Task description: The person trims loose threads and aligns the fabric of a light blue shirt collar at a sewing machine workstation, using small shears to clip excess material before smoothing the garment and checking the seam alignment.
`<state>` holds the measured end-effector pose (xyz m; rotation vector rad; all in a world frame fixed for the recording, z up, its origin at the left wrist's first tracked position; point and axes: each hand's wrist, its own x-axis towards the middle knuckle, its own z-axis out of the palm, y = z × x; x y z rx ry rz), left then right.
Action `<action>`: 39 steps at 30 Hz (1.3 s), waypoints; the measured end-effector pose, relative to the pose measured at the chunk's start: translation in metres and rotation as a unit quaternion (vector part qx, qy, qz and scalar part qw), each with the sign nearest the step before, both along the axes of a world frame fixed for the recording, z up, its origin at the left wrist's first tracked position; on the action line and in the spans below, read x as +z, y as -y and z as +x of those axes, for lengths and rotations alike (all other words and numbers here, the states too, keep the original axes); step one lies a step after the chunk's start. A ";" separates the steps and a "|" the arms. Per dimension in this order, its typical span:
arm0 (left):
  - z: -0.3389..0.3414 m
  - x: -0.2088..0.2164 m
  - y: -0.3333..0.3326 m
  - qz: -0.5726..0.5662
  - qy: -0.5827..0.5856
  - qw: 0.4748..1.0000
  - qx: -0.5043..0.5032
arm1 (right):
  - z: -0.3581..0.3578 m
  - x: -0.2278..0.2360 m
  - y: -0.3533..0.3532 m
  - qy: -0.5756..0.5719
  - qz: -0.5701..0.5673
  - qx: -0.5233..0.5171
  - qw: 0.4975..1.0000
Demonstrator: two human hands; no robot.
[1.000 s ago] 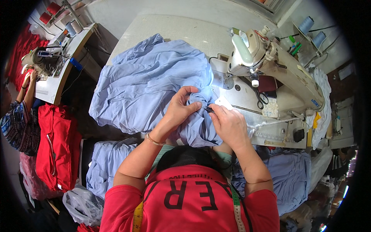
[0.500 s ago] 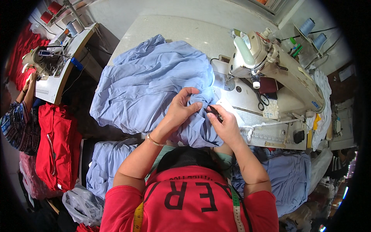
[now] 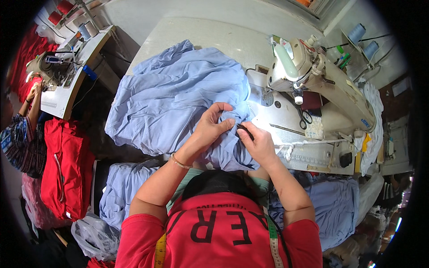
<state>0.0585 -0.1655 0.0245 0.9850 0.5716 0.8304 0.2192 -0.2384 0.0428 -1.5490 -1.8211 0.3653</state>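
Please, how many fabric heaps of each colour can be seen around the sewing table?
Light blue fabric heaps: 3, one on the table under both hands, one lower left, one lower right
Red fabric heaps: 1, at the left
Total: 4

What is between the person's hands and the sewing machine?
In the head view, a bright bare strip of machine bed lies between the right hand and the sewing machine; black scissors lie farther right.

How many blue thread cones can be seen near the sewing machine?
2 in clear view: one blue thread cone on the stand behind the sewing machine, another just right of it. More may be hidden.
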 end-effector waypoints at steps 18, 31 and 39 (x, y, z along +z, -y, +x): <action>0.001 0.001 0.001 0.008 -0.016 1.000 0.022 | 0.002 0.001 -0.008 0.265 0.143 0.015 0.953; -0.009 0.010 -0.002 -0.060 0.030 0.997 -0.028 | 0.008 0.019 -0.013 -0.258 -0.054 0.023 0.964; 0.003 0.007 0.009 0.233 -0.157 0.958 0.056 | 0.004 0.010 -0.037 -0.226 -0.044 0.047 0.972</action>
